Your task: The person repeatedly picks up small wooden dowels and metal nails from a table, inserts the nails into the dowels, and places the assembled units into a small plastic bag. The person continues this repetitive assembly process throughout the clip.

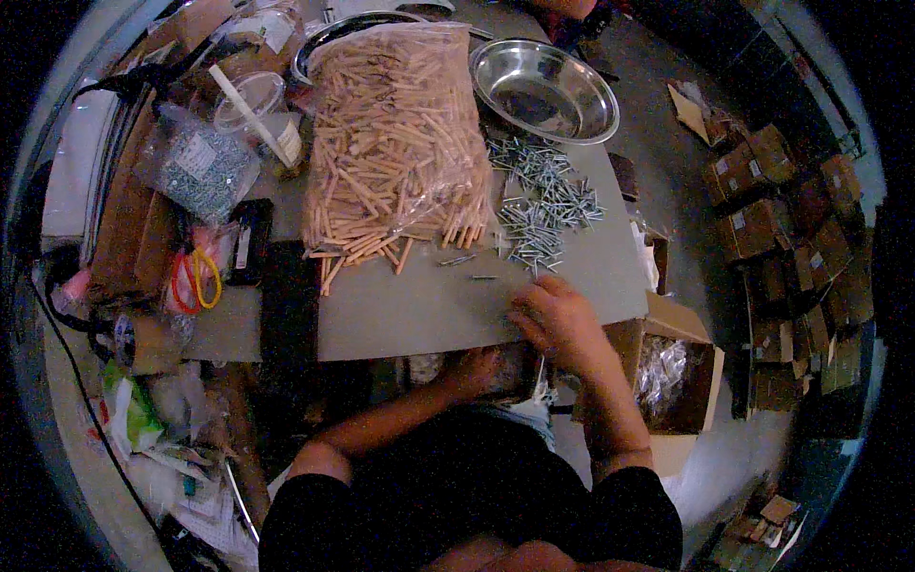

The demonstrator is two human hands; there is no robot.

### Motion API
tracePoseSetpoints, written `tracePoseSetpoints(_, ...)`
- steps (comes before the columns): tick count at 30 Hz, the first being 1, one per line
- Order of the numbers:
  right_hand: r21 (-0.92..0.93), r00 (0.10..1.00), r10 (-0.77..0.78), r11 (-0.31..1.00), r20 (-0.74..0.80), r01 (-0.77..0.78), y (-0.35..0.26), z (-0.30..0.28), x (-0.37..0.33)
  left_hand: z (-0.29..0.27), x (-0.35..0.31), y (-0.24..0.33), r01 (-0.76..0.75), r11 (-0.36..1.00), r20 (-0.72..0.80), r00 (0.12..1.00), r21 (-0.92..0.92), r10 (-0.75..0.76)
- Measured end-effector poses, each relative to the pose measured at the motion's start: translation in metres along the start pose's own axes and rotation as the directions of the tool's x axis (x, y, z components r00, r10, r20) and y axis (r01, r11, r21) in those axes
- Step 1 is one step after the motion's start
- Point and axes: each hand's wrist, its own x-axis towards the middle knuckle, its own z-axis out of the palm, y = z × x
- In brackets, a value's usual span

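Note:
My right hand is over the table's near edge, just below a loose pile of silvery screws. Its fingers are curled together, and whatever they may hold is too small to make out. Lower and to the left, my left hand sits in shadow below the table edge, near my lap, with its fingers dim and blurred. A big clear bag of wooden dowels lies open toward me, several dowels spilling from its mouth. A few separate screws lie between the bag and my right hand.
A shiny steel bowl stands behind the screws. At left are a bag of small metal parts, a clear plastic tub and red and yellow loops. An open carton stands right of the table; stacked boxes stand farther right.

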Motion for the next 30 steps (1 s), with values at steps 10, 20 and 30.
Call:
tracePoseSetpoints(10,-0.293,0.816,-0.555,0.817,-0.165,0.497,-0.065,0.066,0.095,-0.06,0.003,0.011,0.301,0.846,0.184,0.952,-0.44,-0.243)
tracePoseSetpoints(20,-0.203,0.755,-0.654,0.734,0.048,0.649,-0.049,0.055,0.072,-0.091,0.0,-0.004,0.239,0.747,0.437,0.896,-0.62,0.075)
tracePoseSetpoints(30,-0.092,0.769,-0.639,0.765,0.003,0.637,-0.042,0.045,0.042,-0.085,0.0,-0.009,0.255,0.744,0.403,0.915,-0.618,0.022)
